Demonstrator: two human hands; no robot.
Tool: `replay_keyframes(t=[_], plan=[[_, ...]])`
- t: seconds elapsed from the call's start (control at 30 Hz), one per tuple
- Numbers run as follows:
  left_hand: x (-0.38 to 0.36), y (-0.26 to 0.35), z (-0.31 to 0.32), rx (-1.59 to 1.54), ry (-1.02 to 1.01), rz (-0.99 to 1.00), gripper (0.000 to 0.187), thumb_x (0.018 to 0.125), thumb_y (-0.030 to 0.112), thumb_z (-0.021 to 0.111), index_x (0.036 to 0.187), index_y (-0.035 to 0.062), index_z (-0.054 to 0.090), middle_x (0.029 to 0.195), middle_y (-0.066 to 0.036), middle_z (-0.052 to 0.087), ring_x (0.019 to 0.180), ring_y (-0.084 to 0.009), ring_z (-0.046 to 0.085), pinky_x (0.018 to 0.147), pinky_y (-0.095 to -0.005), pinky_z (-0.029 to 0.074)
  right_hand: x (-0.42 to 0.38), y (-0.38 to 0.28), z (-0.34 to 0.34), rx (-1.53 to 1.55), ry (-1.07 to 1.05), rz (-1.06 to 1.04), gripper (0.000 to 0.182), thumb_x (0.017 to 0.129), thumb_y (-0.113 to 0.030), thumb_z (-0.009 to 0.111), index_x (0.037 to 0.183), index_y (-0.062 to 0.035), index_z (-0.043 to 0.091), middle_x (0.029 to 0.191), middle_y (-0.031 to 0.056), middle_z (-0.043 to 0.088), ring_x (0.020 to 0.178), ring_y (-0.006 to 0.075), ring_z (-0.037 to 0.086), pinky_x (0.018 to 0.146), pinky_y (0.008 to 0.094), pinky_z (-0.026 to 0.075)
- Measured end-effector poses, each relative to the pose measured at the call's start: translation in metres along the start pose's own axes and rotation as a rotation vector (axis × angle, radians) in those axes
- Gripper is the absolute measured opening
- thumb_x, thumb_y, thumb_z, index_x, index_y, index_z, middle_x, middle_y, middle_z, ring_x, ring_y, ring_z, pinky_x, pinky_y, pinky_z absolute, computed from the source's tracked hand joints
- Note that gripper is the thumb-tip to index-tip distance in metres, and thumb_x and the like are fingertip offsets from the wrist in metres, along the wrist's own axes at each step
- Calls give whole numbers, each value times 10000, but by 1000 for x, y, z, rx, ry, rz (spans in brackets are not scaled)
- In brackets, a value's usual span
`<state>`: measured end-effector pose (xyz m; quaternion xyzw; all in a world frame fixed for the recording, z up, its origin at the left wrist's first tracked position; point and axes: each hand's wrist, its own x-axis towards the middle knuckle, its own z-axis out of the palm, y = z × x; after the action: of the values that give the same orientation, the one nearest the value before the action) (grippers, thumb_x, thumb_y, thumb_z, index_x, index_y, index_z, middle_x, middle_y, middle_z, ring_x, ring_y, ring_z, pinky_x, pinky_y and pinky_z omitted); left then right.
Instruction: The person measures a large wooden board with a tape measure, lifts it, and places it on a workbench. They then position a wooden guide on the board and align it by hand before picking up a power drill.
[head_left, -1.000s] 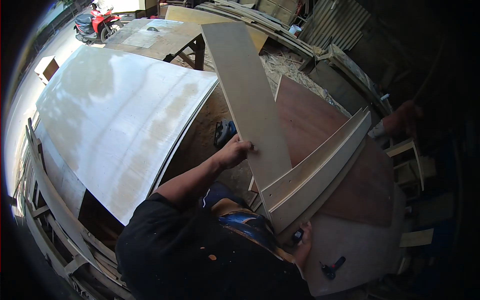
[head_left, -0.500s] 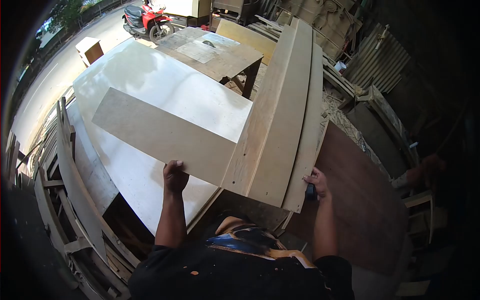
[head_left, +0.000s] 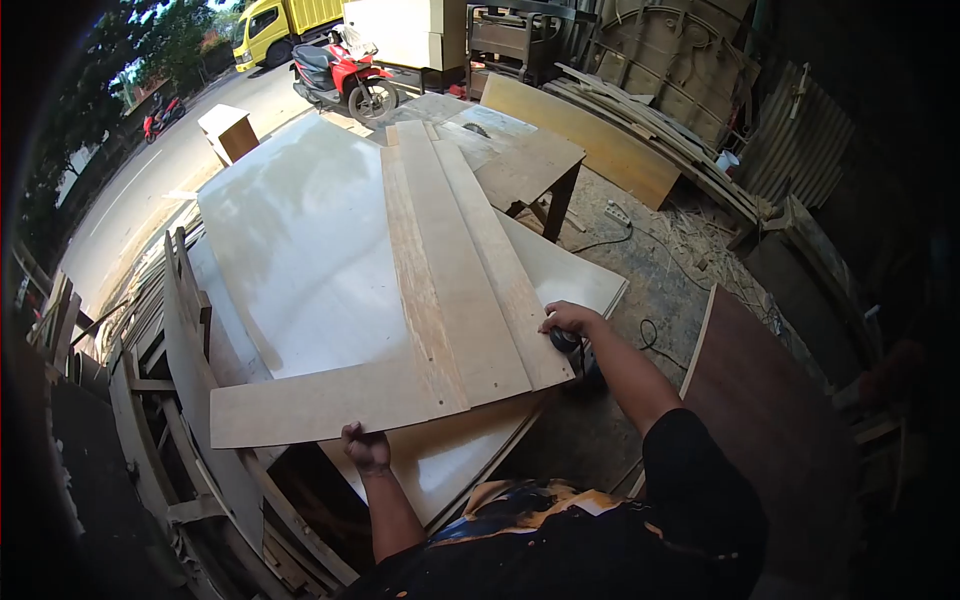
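Observation:
My left hand (head_left: 367,447) is closed on the near edge of a plywood strip (head_left: 310,407) that lies crosswise to the left. Several long plywood strips (head_left: 465,290) overlap one end of it and stretch away from me, over a glossy white sheet (head_left: 310,230). At the outer edge of the rightmost strip (head_left: 515,310), my right hand (head_left: 570,319) is closed, its fingertips on the upper face near the close end. A small black rounded object (head_left: 563,341) shows beneath the right fingers; I cannot tell what it is.
Beyond the strips stands a saw table (head_left: 540,155) with a blade showing. A brown board (head_left: 770,430) leans at right, near a power strip (head_left: 617,212) and cable on the floor. Curved wooden pieces (head_left: 185,370) are stacked at left. A red motorbike (head_left: 345,80) stands behind.
The plywood strips have swung counterclockwise and left over the white sheet, both hands moving with them. My view has shifted; a yellow truck and another motorbike now show on the road.

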<state>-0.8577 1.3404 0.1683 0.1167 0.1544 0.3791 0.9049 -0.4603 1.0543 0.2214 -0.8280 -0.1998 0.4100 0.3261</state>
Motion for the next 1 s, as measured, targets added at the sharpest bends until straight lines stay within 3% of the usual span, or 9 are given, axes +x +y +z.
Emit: replay_keyframes(t=[0.23, 0.47, 0.57, 0.7, 0.8, 0.87, 0.93, 0.97, 1.0], plan=[[110, -23, -23, 109, 187, 6, 237, 631, 128, 545, 851, 51, 587, 939, -88, 605, 947, -289, 573, 900, -446, 446, -26, 24, 16, 402, 408, -64, 364, 743, -203, 746, 1037, -76, 572, 836, 54, 619, 708, 118, 530, 589, 292, 420], [166, -50, 31, 460, 610, -110, 219, 689, 251, 503, 862, 120, 532, 957, -100, 568, 905, -270, 530, 812, -413, 434, -193, 154, -8, 769, 601, -138, 220, 809, -110, 676, 983, -37, 564, 836, 31, 605, 807, 107, 569, 726, 261, 448], [134, -74, 72, 554, 730, -7, 364, 683, 232, 484, 988, 40, 540, 1043, -168, 551, 1027, -302, 483, 946, -434, 360, -311, 235, 28, 871, 846, -58, 204, 810, -134, 667, 964, -49, 564, 833, 27, 601, 793, 104, 567, 709, 251, 444], [246, -50, -16, 453, 564, -33, 423, 683, 130, 471, 1065, -37, 542, 1111, -195, 544, 1026, -324, 522, 936, -446, 429, -461, 331, 113, 1074, 1263, 280, 205, 805, -196, 666, 945, -84, 567, 815, 15, 580, 764, 97, 550, 680, 242, 433], [212, -35, -13, 817, 482, -573, 375, 787, 123, 425, 1127, 17, 540, 1215, -172, 511, 1017, -269, 545, 713, -415, 573, -561, 406, 222, 1123, 1618, 559, 231, 776, -193, 678, 938, -48, 600, 799, 48, 581, 667, 128, 539, 581, 286, 433], [205, -39, -25, 1245, 176, -434, 517, 777, 144, 411, 1281, 36, 455, 1347, -207, 443, 1055, -320, 563, 852, -396, 511, -626, 412, 291, 1230, 1674, 775, 271, 765, -214, 672, 948, -28, 599, 814, 40, 559, 700, 141, 522, 631, 301, 425], [97, -77, 52, 1272, -126, -332, 307, 862, 247, 454, 927, -8, 612, 857, -133, 635, 780, -279, 617, 699, -393, 569, -668, 426, 354, 1351, 1788, 957, 298, 743, -221, 672, 947, -11, 617, 791, 54, 540, 648, 151, 495, 580, 335, 408], [112, -89, 43, 1377, -184, -339, 541, 861, 328, 454, 1319, 42, 436, 1272, -177, 514, 981, -243, 557, 794, -343, 469, -683, 445, 387, 1394, 1869, 1038, 270, 752, -211, 664, 949, -28, 635, 738, 52, 531, 593, 150, 470, 536, 335, 385], [125, -101, 41, 1368, -300, -375, 572, 884, 375, 452, 1373, 85, 392, 1218, -144, 539, 960, -229, 544, 879, -359, 413, -696, 460, 417, 1484, 1926, 1002, 236, 763, -222, 667, 914, -43, 644, 658, 35, 500, 526, 139, 435, 504, 317, 359]])
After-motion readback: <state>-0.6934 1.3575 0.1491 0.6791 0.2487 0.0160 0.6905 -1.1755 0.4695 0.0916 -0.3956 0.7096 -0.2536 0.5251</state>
